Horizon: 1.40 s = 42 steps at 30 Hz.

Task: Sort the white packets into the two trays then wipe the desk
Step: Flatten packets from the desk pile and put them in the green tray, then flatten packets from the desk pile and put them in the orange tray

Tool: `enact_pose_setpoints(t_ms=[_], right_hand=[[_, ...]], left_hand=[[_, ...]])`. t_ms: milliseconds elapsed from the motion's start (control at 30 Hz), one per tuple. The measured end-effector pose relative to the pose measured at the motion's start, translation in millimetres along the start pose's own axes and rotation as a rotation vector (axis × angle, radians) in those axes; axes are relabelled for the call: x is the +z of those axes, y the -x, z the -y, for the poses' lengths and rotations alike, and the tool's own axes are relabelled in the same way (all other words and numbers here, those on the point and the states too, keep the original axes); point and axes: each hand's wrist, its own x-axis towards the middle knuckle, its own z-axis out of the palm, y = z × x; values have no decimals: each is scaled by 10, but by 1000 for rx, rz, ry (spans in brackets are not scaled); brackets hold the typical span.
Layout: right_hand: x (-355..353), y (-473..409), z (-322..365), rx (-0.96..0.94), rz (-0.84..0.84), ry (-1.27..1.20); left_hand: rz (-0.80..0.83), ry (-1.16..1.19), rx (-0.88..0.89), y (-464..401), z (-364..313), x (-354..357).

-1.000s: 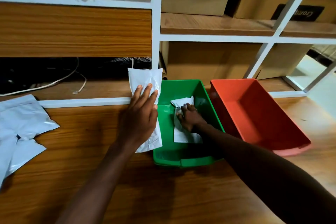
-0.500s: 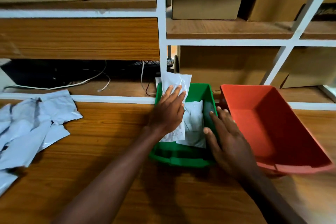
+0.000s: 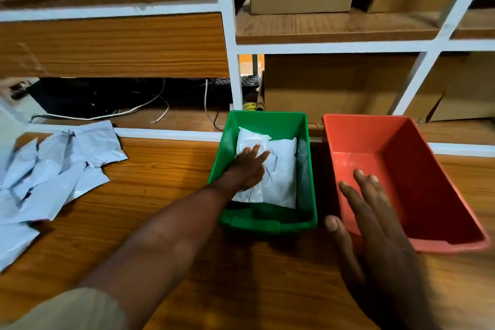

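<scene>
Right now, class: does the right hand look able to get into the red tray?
Probably yes. The right hand hovers open over the red tray's near left corner; the tray is open-topped, with nothing visible inside to block it.

The green tray (image 3: 263, 222) and the red tray (image 3: 439, 242) stood side by side with only a narrow gap between them. Loose packets (image 3: 53, 177) covered the far left of the desk (image 3: 166, 185). Bare wood lay open in the near middle. The shelf frame (image 3: 230, 61) blocked the far side.
</scene>
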Motion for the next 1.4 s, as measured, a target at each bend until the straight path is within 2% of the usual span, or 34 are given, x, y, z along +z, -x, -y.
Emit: enact_pose_setpoints(t_ms=[100,200,367,467,600,700,800,933,1033,1167,1400], right_hand=[[-35,48,-75,20,-32,18],[-40,89,-126,17,-56,18],[24,113,-129,40,-37,20],[58,87,-139,19,-5,16],[137,27,-129,-23,47,-20],[246,-29,-70,-74,52,-67],[390,-47,26,-156,22,-127],[602,15,353,-251,-40,-201],[740,146,683,-284,-71,-254],[1031,386,1247,-316,-23,-308],[2017,967,2504,-306,95,-412]], left_hand=[[60,-27,-18,-35,96,174],[49,2,-34,13,-3,125],[121,-67,21,-7,1,134],[103,9,-32,-33,-45,4],[-25,-48,9,73,-148,-276],[-197,-48,93,396,-263,-498],[-376,1,156,938,-357,-672],[-515,98,142,1822,-242,-686],[-592,131,67,2504,-94,-554],[-623,206,-105,3402,221,-309],[-651,403,-445,4689,1250,213]])
